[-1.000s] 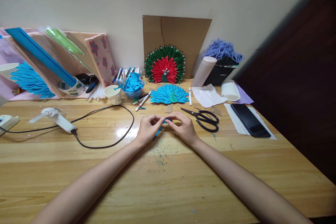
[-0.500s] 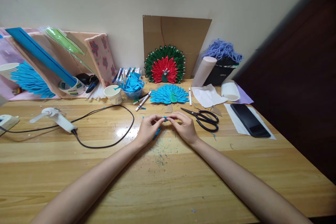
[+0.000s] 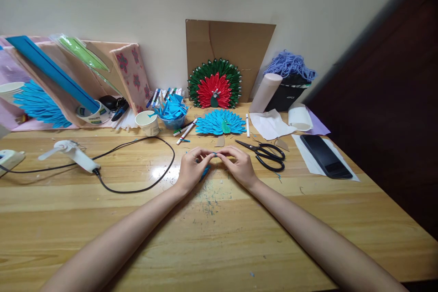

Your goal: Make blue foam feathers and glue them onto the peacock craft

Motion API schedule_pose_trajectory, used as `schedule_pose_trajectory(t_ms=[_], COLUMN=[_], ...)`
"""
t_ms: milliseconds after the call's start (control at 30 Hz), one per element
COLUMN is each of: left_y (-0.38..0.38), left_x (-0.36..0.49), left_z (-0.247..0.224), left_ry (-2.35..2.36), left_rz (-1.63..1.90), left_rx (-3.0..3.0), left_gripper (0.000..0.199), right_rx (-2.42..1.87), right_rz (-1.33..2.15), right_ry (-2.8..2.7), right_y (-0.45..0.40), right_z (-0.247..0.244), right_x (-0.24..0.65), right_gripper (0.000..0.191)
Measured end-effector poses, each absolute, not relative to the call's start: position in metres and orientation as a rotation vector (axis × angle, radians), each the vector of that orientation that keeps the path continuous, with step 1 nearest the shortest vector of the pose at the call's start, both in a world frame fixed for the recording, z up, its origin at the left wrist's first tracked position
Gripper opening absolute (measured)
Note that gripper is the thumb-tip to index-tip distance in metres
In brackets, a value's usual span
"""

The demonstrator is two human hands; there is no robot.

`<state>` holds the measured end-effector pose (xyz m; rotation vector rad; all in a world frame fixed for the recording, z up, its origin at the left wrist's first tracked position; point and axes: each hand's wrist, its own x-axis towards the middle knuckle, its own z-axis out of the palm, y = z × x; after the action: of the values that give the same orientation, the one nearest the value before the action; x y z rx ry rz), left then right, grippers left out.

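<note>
Over the middle of the wooden table, my left hand and my right hand meet at the fingertips. Both pinch a tiny blue piece, mostly covered by the fingers. Another blue strip lies on the table beside my left hand, partly hidden by it. Just beyond my hands is a blue paper peacock with a green body. Black scissors lie to the right of my right hand. A bowl of blue pieces stands behind and left.
A glue gun with a looping black cable lies at left. A paper cup and markers are behind my left hand. A red and green peacock leans on cardboard. A phone lies at right.
Less of the blue piece shows between my fingertips. My hands have otherwise hardly moved.
</note>
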<state>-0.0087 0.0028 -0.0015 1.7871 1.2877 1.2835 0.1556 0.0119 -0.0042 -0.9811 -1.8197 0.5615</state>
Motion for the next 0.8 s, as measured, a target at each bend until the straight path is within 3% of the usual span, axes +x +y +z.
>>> schedule_pose_trajectory(t_ms=[800], left_y=[-0.0018], left_x=[-0.0058], left_z=[0.005], left_ry=[1.304], left_rz=[1.212], left_rx=[1.956], left_gripper=[0.013], right_rx=[-1.016], right_rz=[0.58], right_ry=[-1.842], right_y=[0.0112], right_z=[-0.0032], right_x=[0.1553], right_gripper=[0.007])
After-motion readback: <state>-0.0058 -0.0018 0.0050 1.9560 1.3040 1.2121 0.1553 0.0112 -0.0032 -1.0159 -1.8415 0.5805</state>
